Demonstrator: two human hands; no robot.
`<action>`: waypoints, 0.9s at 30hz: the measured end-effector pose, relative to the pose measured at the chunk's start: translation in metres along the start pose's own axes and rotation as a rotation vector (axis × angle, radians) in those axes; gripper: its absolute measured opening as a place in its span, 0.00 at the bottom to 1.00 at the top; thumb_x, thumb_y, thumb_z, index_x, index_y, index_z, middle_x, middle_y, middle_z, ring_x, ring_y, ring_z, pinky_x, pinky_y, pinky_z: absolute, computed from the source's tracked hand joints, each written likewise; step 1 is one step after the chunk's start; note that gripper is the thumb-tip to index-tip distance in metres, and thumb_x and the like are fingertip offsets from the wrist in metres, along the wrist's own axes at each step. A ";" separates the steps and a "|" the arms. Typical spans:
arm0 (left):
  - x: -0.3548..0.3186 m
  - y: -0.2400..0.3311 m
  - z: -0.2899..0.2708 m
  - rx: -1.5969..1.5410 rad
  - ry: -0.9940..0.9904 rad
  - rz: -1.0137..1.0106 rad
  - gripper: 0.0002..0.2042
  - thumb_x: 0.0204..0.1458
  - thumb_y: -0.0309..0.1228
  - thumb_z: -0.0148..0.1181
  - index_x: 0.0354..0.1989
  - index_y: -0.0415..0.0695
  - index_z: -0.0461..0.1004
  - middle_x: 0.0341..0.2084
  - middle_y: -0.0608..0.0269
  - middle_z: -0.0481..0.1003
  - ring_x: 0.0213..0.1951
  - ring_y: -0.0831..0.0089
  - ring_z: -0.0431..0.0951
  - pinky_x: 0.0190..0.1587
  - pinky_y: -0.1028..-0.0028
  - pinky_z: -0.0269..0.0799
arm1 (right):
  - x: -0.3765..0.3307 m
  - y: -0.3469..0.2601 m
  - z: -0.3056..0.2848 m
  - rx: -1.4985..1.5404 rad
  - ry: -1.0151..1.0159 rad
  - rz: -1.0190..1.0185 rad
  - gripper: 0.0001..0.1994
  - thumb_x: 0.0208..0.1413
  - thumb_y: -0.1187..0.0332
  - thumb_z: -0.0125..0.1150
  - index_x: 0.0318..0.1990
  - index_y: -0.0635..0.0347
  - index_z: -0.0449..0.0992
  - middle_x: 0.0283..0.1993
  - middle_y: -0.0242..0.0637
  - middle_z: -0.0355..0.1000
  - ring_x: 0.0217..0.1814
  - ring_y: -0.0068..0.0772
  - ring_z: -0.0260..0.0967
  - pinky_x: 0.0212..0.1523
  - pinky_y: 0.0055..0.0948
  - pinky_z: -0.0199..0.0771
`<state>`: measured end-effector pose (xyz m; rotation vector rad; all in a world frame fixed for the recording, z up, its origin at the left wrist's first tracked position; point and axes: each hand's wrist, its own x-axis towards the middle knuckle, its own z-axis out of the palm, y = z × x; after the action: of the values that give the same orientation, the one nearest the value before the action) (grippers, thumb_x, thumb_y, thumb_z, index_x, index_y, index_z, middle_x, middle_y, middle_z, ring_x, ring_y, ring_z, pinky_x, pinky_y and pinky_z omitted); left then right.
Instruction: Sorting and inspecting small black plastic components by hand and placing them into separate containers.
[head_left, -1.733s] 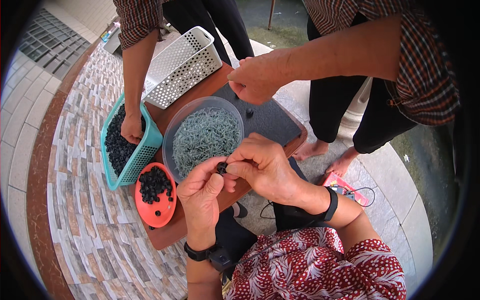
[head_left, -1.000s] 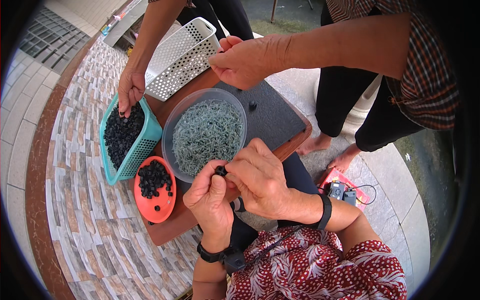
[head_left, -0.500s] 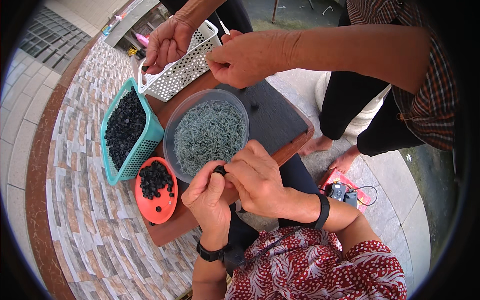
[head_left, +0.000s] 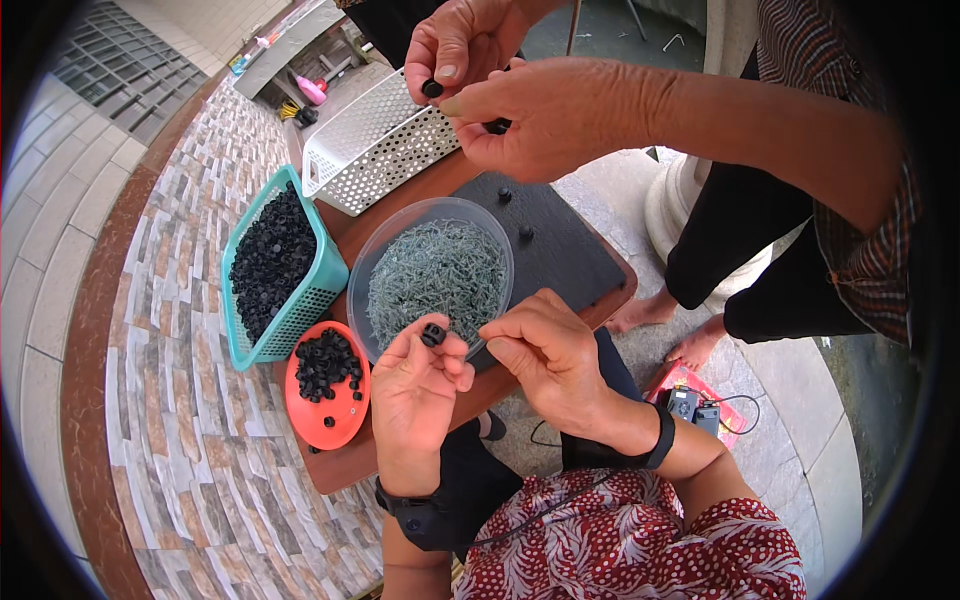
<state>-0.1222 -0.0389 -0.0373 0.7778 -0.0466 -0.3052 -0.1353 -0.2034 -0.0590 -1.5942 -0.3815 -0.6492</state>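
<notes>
Between the fingertips of my left hand [head_left: 412, 395] is a small round black plastic cap [head_left: 433, 335], its hollow side partly showing. My right hand [head_left: 552, 360] is pinched just right of it, apart from the cap; whatever its fingertips hold is too small to make out. Both hands are at the near rim of a clear round tub [head_left: 358, 290] full of thin silvery screws [head_left: 430, 270]. Left of the tub, an orange plate [head_left: 325, 430] carries a heap of small black plastic pieces [head_left: 325, 365].
A teal basket [head_left: 312, 300] of black caps [head_left: 268, 265] stands left, a white perforated basket [head_left: 385, 165] behind. Two black caps lie on a dark board [head_left: 570, 245]. Across the table, a co-worker's hands [head_left: 500, 110] hold a black cap. A device [head_left: 692, 405] lies on the floor right.
My hands have parted; the left now shows the cap, while the right has drawn off to the right. The co-worker's hands have come together over the board, where two caps now show.
</notes>
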 end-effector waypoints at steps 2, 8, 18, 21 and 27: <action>0.003 0.001 0.002 -0.008 -0.022 0.003 0.13 0.56 0.29 0.52 0.45 0.33 0.69 0.32 0.51 0.75 0.29 0.71 0.74 0.29 0.71 0.67 | 0.000 -0.001 -0.004 0.009 -0.015 0.057 0.05 0.45 0.79 0.61 0.31 0.63 0.74 0.27 0.37 0.69 0.30 0.37 0.62 0.32 0.31 0.63; 0.005 0.004 0.006 0.034 -0.002 0.031 0.13 0.56 0.29 0.53 0.45 0.33 0.69 0.32 0.51 0.75 0.29 0.71 0.73 0.30 0.71 0.66 | 0.000 -0.001 -0.008 0.001 -0.021 0.054 0.05 0.46 0.79 0.61 0.32 0.63 0.75 0.27 0.36 0.70 0.31 0.35 0.63 0.32 0.29 0.64; 0.095 0.077 0.003 0.281 0.148 0.031 0.07 0.53 0.28 0.56 0.36 0.38 0.71 0.33 0.53 0.75 0.30 0.72 0.73 0.35 0.71 0.71 | -0.016 0.003 -0.035 -0.031 -0.031 0.122 0.04 0.47 0.77 0.61 0.32 0.63 0.76 0.29 0.34 0.72 0.31 0.32 0.64 0.32 0.27 0.63; 0.149 0.109 0.001 0.365 0.313 0.073 0.07 0.53 0.25 0.56 0.38 0.37 0.67 0.35 0.51 0.74 0.30 0.72 0.73 0.35 0.72 0.71 | -0.022 0.002 -0.042 -0.052 -0.006 0.160 0.04 0.47 0.77 0.61 0.32 0.63 0.77 0.29 0.34 0.72 0.31 0.31 0.64 0.33 0.27 0.63; 0.234 0.179 -0.026 0.494 0.457 0.126 0.27 0.54 0.32 0.56 0.54 0.24 0.53 0.45 0.23 0.65 0.39 0.48 0.75 0.35 0.61 0.76 | -0.027 0.006 -0.056 -0.075 0.003 0.204 0.04 0.48 0.76 0.62 0.32 0.63 0.77 0.29 0.33 0.71 0.31 0.30 0.64 0.34 0.26 0.63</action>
<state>0.1510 0.0318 0.0523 1.3139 0.2681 0.0156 -0.1629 -0.2556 -0.0789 -1.6779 -0.1905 -0.5139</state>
